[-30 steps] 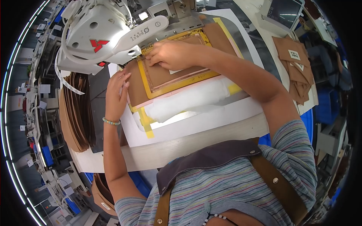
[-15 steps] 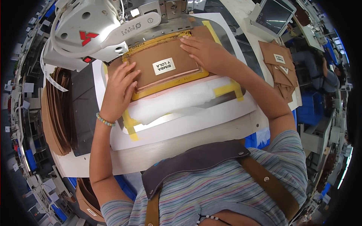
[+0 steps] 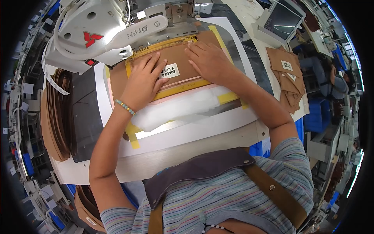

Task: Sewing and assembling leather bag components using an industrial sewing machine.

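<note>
From where I stand, the brown panel (image 3: 175, 56) looks smooth and flat, carrying one white label (image 3: 170, 70) with dark print, its left end under the person's fingers. It lies within a yellow frame (image 3: 191, 85), just in front of the white machine head (image 3: 80, 33). Its long axis runs left to right, climbing slightly rightward, and the label's print faces upside down to the wearer. The left hand (image 3: 146, 76) rests across the panel's left part, fingers spread; the right hand (image 3: 210, 62) lies flat at its right end, fingers slightly apart. I count one panel, one frame, one white bundle (image 3: 179, 107) nearer the person, and two stocks of brown pieces: a row (image 3: 54, 117) standing at left, too tightly packed to count, and a pile (image 3: 287, 89) at right showing two labels
</note>
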A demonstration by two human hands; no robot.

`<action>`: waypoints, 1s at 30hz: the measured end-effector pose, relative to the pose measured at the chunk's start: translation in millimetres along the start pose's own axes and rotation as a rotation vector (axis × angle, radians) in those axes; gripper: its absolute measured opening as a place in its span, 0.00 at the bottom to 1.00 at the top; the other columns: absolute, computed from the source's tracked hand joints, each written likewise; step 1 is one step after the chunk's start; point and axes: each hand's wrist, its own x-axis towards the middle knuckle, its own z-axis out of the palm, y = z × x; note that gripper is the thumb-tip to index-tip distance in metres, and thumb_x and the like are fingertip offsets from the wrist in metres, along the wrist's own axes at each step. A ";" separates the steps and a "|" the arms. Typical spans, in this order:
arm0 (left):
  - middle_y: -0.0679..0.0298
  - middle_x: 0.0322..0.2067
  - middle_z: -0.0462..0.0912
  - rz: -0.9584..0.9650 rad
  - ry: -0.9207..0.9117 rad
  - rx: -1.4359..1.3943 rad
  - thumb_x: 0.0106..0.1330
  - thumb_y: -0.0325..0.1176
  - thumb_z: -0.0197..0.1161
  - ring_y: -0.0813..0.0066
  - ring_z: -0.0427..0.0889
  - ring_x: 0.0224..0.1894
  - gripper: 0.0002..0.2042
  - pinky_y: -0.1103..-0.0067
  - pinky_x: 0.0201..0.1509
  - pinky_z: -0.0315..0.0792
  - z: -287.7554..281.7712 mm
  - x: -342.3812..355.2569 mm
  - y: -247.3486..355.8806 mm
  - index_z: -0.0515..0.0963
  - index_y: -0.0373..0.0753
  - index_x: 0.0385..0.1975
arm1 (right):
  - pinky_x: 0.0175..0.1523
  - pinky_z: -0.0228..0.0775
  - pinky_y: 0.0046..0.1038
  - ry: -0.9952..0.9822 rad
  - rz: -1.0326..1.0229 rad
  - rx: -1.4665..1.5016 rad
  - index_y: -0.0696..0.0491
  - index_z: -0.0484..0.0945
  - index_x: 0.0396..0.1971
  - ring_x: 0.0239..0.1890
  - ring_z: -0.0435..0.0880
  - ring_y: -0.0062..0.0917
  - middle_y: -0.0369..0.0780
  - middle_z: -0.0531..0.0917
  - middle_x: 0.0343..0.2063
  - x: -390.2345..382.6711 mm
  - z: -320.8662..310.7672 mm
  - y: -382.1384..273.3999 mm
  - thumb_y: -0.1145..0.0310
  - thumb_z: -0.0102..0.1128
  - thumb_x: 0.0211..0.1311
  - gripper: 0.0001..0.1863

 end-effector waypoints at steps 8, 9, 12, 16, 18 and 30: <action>0.58 0.73 0.71 0.024 -0.035 0.027 0.74 0.40 0.66 0.51 0.69 0.72 0.27 0.60 0.75 0.67 1.5 1.9 3.7 0.74 0.37 0.69 | 0.63 0.74 0.38 -0.116 0.027 0.106 0.58 0.80 0.58 0.59 0.80 0.36 0.45 0.82 0.58 5.5 -7.5 -1.3 0.65 0.63 0.71 0.19; 0.57 0.73 0.71 0.043 -0.034 0.030 0.74 0.40 0.66 0.51 0.69 0.72 0.27 0.60 0.74 0.69 1.7 2.9 3.6 0.73 0.36 0.69 | 0.63 0.74 0.38 -0.113 0.025 0.108 0.58 0.80 0.58 0.59 0.80 0.36 0.45 0.82 0.58 4.7 -6.7 0.6 0.65 0.63 0.71 0.19; 0.57 0.72 0.72 0.056 -0.032 0.026 0.73 0.38 0.67 0.52 0.70 0.72 0.27 0.62 0.73 0.70 1.6 5.8 4.5 0.74 0.35 0.69 | 0.59 0.75 0.36 0.006 -0.026 0.084 0.57 0.81 0.52 0.54 0.81 0.33 0.42 0.84 0.51 2.6 -5.5 7.0 0.64 0.63 0.70 0.16; 0.56 0.71 0.73 0.053 -0.030 0.039 0.73 0.38 0.66 0.52 0.70 0.72 0.26 0.62 0.72 0.71 1.0 4.6 4.3 0.74 0.35 0.68 | 0.64 0.75 0.37 -0.130 0.003 0.200 0.58 0.81 0.55 0.59 0.80 0.36 0.44 0.83 0.56 7.0 -14.4 13.5 0.65 0.64 0.70 0.19; 0.57 0.71 0.73 0.060 -0.021 0.025 0.73 0.38 0.66 0.53 0.70 0.72 0.26 0.62 0.72 0.71 0.8 3.6 3.2 0.74 0.35 0.68 | 0.67 0.74 0.38 -0.204 0.022 0.239 0.59 0.81 0.57 0.62 0.80 0.38 0.45 0.82 0.59 10.1 -17.9 14.0 0.66 0.64 0.71 0.19; 0.54 0.70 0.74 0.046 -0.025 0.068 0.74 0.41 0.66 0.51 0.72 0.70 0.26 0.63 0.72 0.71 -3.5 -1.8 0.2 0.74 0.33 0.67 | 0.57 0.75 0.35 -0.114 -0.090 -0.007 0.53 0.82 0.53 0.56 0.82 0.30 0.39 0.85 0.56 15.0 -4.8 6.7 0.60 0.65 0.70 0.18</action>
